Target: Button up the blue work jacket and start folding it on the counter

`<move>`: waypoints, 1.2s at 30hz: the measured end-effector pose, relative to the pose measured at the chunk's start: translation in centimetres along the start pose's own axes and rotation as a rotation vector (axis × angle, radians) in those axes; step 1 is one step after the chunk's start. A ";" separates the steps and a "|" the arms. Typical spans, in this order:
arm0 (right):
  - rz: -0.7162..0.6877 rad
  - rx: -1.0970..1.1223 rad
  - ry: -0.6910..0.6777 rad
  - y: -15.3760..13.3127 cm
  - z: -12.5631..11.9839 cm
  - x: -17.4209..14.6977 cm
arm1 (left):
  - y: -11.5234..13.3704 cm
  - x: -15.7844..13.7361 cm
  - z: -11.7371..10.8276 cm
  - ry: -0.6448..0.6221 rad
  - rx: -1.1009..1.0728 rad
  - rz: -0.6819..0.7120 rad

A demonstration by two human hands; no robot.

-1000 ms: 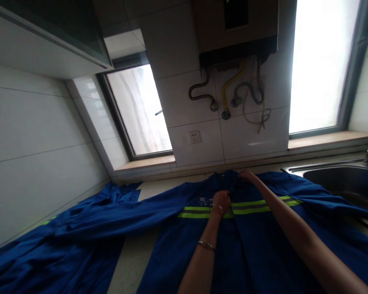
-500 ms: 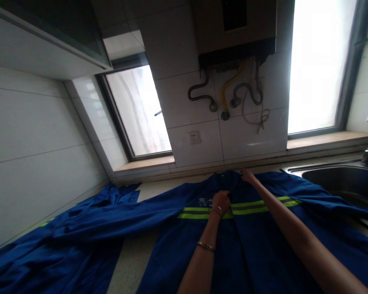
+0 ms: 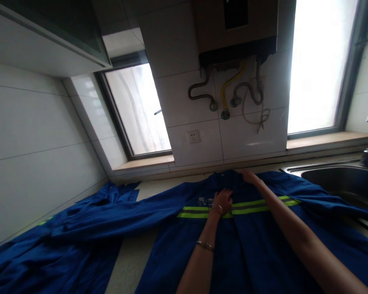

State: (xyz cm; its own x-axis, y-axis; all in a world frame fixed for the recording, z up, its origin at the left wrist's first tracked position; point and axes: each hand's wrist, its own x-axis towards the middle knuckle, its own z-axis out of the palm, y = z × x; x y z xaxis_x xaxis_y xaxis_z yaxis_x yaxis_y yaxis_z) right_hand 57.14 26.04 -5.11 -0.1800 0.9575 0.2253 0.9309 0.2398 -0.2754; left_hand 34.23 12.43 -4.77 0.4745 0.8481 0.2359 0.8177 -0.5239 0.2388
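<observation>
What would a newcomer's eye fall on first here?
Probably the deep-blue long-sleeved cloth jacket with a lime-and-grey band across its chest, spread over the pale countertop, lower centre to right. The bare left hand lies on its chest; the bare right hand is at its collar. Next, likely the tall, glaring glass window at upper right and the curved yellow hose beneath the brown, boxy wall unit at top centre.

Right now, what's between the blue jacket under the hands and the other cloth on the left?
In the head view, a strip of pale countertop shows between the jacket and the other cloth, crossed higher up by a blue sleeve.
</observation>
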 end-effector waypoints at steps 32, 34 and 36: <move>0.088 -0.103 0.036 -8.9 0.6 -4.4 | 0.4 -0.2 -0.8 0.015 0.026 -0.009; 0.032 -0.124 0.017 -9.6 0.8 -6.2 | 0.8 -0.4 -1.3 0.032 0.045 -0.017; -0.065 -0.130 -0.053 -10.0 1.1 -8.3 | 1.1 -0.9 -1.9 0.058 0.065 -0.040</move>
State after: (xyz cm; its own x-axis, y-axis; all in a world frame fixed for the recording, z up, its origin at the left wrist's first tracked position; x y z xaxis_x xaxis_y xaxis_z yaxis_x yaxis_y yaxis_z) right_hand 48.93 15.87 -5.29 -0.2545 0.9487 0.1877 0.9495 0.2820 -0.1379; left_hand 34.14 10.95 -2.93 0.4229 0.8612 0.2819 0.8559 -0.4818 0.1878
